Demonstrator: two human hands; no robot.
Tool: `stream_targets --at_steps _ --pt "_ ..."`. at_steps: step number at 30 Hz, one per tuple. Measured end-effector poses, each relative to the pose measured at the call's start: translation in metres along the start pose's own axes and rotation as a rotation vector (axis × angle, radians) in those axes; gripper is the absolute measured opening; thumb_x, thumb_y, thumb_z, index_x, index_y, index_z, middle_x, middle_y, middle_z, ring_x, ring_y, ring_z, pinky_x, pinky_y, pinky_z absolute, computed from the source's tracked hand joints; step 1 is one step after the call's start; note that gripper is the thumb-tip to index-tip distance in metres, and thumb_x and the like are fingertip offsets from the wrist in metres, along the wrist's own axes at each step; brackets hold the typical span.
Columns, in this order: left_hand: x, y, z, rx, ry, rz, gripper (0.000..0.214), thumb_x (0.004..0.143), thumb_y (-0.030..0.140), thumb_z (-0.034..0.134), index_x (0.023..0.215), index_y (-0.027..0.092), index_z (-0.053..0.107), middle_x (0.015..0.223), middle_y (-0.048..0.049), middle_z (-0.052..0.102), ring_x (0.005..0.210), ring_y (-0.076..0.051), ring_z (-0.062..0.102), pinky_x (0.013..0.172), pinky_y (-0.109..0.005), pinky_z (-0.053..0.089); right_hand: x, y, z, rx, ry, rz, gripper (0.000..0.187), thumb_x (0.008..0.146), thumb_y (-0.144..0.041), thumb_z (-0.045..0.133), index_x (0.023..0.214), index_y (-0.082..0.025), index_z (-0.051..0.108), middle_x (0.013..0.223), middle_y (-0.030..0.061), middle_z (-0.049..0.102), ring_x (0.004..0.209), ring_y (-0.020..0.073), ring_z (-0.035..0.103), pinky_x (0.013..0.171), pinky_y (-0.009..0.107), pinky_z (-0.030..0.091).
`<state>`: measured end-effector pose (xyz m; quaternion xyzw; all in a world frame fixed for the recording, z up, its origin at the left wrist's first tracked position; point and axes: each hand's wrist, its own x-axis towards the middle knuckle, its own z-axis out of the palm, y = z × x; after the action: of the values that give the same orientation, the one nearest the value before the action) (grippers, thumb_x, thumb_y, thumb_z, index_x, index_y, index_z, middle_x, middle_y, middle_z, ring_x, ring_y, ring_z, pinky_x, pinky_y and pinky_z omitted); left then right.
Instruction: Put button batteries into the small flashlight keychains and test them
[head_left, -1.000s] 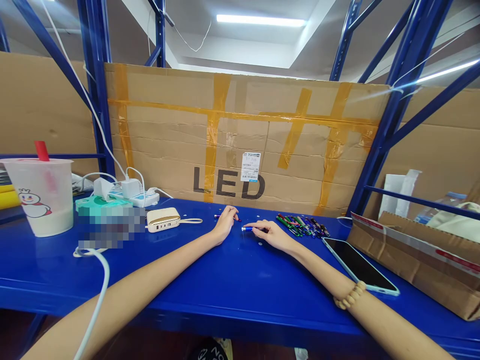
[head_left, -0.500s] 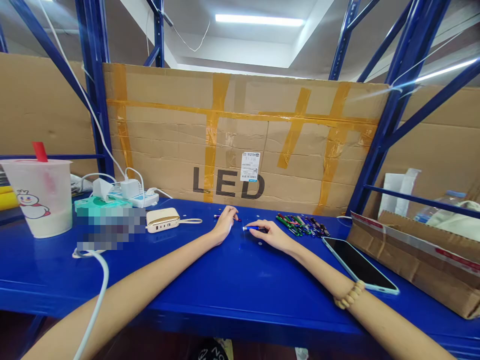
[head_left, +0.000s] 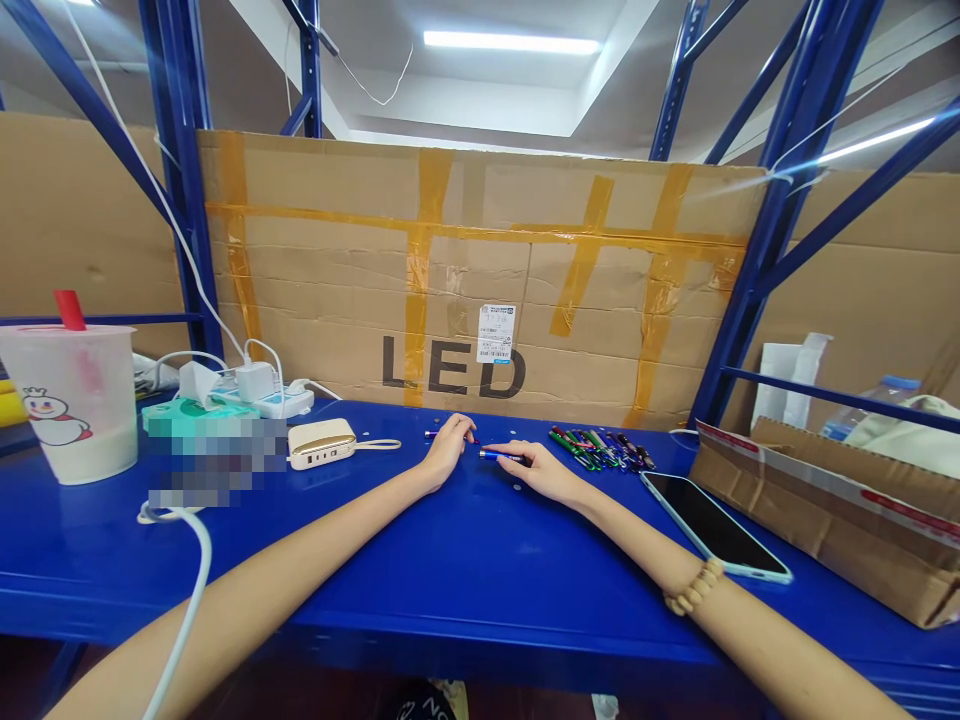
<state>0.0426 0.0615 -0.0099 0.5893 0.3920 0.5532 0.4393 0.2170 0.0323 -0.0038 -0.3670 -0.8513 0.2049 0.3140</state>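
Note:
Both my arms reach forward over a blue metal shelf (head_left: 480, 560). My left hand (head_left: 448, 447) rests on the shelf with its fingers closed over a small purple and red pen-like item (head_left: 433, 435). My right hand (head_left: 541, 467) lies just to the right, pinching a small blue pen-like item (head_left: 492, 455) that points left toward my left hand. A beaded bracelet (head_left: 691, 590) circles my right wrist. A pile of several small green, red and black pen-like items (head_left: 600, 447) lies right of my right hand.
A phone (head_left: 712, 525) lies face up at the right, beside an open cardboard box (head_left: 825, 510). At the left stand a drink cup (head_left: 71, 400), a power strip with chargers (head_left: 255, 390), a gold power bank (head_left: 324, 442) and a white cable (head_left: 187, 600). A taped "LED" carton (head_left: 480, 280) forms the back wall.
The view has shifted slightly, so everything sits a little further left. My hands keep their grips and have barely moved.

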Motion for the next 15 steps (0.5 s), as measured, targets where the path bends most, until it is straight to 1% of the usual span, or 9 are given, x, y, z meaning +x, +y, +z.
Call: stream_targets --at_steps 3,6,10,13,15 --pt "0.0002 0.0004 0.0001 0.006 -0.014 0.003 0.015 0.078 0.025 0.04 0.071 0.016 0.048 0.058 0.0038 0.046 0.045 -0.006 0.034 0.043 -0.018 0.023 0.0001 0.0014 -0.0004 -0.024 0.032 0.022 0.035 0.086 -0.034 0.042 0.11 -0.019 0.063 0.111 0.0065 0.062 0.1 0.0199 0.054 0.091 0.034 0.038" --pt "-0.001 0.003 0.0004 0.016 -0.01 -0.003 0.015 0.077 0.025 0.039 0.07 0.016 0.048 0.059 0.0035 0.046 0.046 -0.006 0.035 0.043 -0.018 0.023 -0.0003 -0.0011 -0.0022 -0.075 0.041 0.068 0.036 0.087 -0.033 0.04 0.107 -0.016 0.064 0.097 0.0075 0.065 0.09 0.0197 0.054 0.086 0.035 0.039" --pt "-0.0024 0.0054 0.0007 0.032 -0.024 -0.023 0.014 0.077 0.025 0.04 0.071 0.016 0.048 0.059 0.0037 0.046 0.046 -0.006 0.035 0.044 -0.018 0.023 -0.0004 -0.006 -0.0036 -0.059 0.007 0.046 0.035 0.087 -0.03 0.04 0.105 -0.014 0.065 0.077 0.0043 0.061 0.076 0.0162 0.051 0.078 0.031 0.04" --pt "-0.002 0.0045 0.0005 0.049 -0.042 -0.022 0.015 0.078 0.027 0.04 0.072 0.017 0.048 0.059 0.0038 0.046 0.046 -0.007 0.035 0.045 -0.019 0.024 -0.0003 -0.0063 -0.0027 -0.01 -0.024 0.028 0.035 0.087 -0.03 0.038 0.101 -0.012 0.065 0.075 0.0038 0.059 0.073 0.0148 0.05 0.075 0.029 0.04" --pt "-0.0013 0.0033 -0.0001 0.057 -0.049 -0.015 0.016 0.079 0.029 0.039 0.073 0.017 0.048 0.06 0.0038 0.047 0.047 -0.007 0.035 0.045 -0.019 0.025 -0.0002 -0.0047 -0.0017 0.001 -0.038 0.034 0.036 0.088 -0.029 0.036 0.102 -0.012 0.065 0.077 0.0045 0.059 0.075 0.0149 0.05 0.076 0.03 0.04"
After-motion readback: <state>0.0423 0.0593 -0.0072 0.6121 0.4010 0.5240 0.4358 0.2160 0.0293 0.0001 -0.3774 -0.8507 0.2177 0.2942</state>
